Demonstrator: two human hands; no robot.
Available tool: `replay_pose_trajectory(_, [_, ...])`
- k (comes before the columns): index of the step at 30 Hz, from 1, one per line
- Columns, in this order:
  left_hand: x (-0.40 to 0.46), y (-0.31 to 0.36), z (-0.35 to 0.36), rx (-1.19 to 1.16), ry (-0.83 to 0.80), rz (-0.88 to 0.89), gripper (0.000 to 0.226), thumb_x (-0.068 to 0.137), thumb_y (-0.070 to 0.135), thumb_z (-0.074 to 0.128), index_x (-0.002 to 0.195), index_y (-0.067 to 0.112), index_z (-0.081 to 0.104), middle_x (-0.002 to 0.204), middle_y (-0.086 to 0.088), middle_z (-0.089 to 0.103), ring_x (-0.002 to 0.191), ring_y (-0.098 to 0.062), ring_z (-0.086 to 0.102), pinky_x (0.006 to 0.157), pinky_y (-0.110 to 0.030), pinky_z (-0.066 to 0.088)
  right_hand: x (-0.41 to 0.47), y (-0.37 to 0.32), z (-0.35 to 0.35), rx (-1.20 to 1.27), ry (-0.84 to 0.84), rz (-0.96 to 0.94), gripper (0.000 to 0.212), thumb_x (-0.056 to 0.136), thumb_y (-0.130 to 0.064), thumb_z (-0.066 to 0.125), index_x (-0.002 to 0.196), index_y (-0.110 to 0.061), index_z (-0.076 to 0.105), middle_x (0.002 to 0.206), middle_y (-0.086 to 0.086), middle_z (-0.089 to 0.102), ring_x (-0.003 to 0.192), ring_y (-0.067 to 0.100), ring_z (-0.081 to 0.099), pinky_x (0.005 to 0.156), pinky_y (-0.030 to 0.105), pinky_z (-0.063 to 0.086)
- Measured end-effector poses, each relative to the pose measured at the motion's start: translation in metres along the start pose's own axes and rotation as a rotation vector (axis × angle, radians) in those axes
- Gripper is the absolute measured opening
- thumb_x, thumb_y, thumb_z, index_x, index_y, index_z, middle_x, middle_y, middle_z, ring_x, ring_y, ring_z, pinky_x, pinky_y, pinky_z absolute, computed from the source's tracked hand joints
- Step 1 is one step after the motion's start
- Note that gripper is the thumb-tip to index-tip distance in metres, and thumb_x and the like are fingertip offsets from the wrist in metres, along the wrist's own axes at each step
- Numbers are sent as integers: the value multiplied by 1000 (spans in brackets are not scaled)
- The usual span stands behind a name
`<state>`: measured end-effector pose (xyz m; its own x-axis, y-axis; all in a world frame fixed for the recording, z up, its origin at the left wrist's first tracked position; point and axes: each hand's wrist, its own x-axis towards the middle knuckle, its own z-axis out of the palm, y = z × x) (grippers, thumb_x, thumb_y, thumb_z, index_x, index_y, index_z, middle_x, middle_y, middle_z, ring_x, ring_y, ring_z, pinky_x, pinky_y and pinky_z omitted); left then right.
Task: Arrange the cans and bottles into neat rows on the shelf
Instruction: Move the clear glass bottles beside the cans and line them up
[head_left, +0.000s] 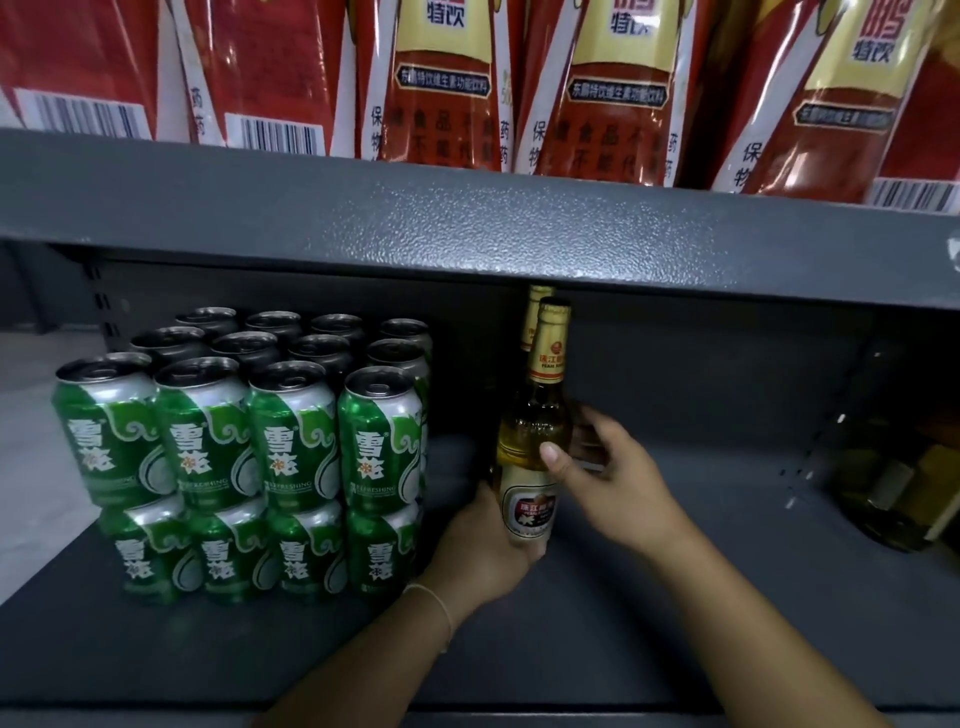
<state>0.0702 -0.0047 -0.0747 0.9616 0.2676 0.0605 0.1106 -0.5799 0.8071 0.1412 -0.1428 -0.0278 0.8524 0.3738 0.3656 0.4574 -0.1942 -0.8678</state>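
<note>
Starting at nine o'clock, we see the green cans (244, 447) already squared up in a two-tier block, four across the front, on the grey shelf (675, 597). Just beside them, toward the centre, our left hand (480, 545) cups the base of a clear glass bottle (530, 457), its fingers curled under and behind the white label. Our right hand (613, 478) comes in from three o'clock, thumb pressed on the glass shoulder and fingers wrapped round the back. The bottle stands upright or nearly so, full of pale gold liquid, with a gold foil neck and a red-banded collar. A second bottle (535, 317) stands directly behind it at twelve o'clock; only its neck shows.

We judge this to be the placing of a bottle at the front of a new row. Next we need to settle it flat, in line with the one behind and close to the cans, then let go gently. At far three o'clock, more bottles (893, 493) wait in shadow.
</note>
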Motion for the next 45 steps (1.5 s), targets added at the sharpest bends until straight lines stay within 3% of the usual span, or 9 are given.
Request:
replay_pose_trajectory(3, [-22, 23, -10, 509, 39, 71, 33, 87, 44, 60, 110, 20, 62, 106, 0, 69, 97, -22, 66, 75, -26, 50, -3, 3, -17, -19, 54, 35, 61, 83, -39, 68, 137, -16, 51, 119, -3, 62, 104, -5, 60, 77, 5, 48])
replay_pose_trajectory(6, [-35, 58, -8, 674, 164, 165, 33, 92, 48, 51, 101, 18, 61, 102, -3, 66, 93, -24, 65, 67, -28, 45, -6, 6, -39, -63, 93, 42, 42, 90, -30, 67, 127, -12, 61, 110, -5, 67, 91, -11, 61, 75, 3, 46])
replay_pose_trajectory(9, [-28, 90, 7, 631, 164, 279, 30, 96, 48, 46, 85, 21, 52, 89, 1, 60, 81, -18, 59, 59, -28, 36, -13, 4, -69, -104, 129, 38, 34, 91, -32, 66, 121, -14, 65, 105, -11, 68, 91, -12, 61, 75, 2, 45])
replay_pose_trajectory(16, [3, 140, 74, 394, 137, 460, 27, 92, 39, 51, 112, 22, 54, 88, 5, 65, 84, -17, 61, 74, -39, 53, -30, 12, -171, -212, 296, 25, 28, 91, -28, 68, 114, -13, 67, 98, -14, 67, 83, -19, 59, 70, -1, 42])
replay_pose_trajectory(24, [13, 210, 160, 264, 7, 567, 56, 95, 35, 51, 147, 26, 32, 127, 0, 55, 113, -18, 54, 94, -34, 47, -61, 32, -286, -283, 642, -44, 20, 89, -16, 70, 108, -9, 67, 91, -8, 67, 77, -13, 61, 71, 2, 44])
replay_pose_trajectory(31, [18, 260, 230, 133, -105, 654, 59, 96, 32, 53, 149, 25, 28, 133, 1, 51, 117, -13, 50, 99, -27, 43, -81, 46, -374, -572, 934, -78, 42, 87, -24, 67, 125, -9, 58, 117, 9, 62, 112, 27, 58, 98, 47, 47])
replay_pose_trajectory(35, [17, 278, 263, 132, -158, 656, 58, 97, 27, 51, 150, 25, 26, 135, -2, 49, 119, -17, 51, 102, -33, 43, -83, 56, -410, -601, 936, 84, 59, 87, -24, 68, 138, -3, 47, 130, 16, 56, 120, 34, 54, 104, 52, 43])
replay_pose_trajectory(39, [16, 287, 282, 149, -180, 669, 59, 96, 24, 51, 149, 27, 26, 135, 0, 49, 119, -15, 50, 100, -26, 42, -79, 61, -424, -529, 810, 225, 67, 92, -31, 64, 148, -9, 35, 141, 12, 53, 124, 27, 54, 103, 33, 43])
replay_pose_trajectory(45, [15, 286, 286, 139, -213, 640, 59, 96, 25, 52, 149, 26, 26, 137, 1, 47, 122, -15, 48, 103, -25, 40, -65, 69, -431, -528, 779, 287, 63, 88, -46, 67, 137, -11, 50, 107, 6, 69, 108, 28, 63, 95, 42, 53])
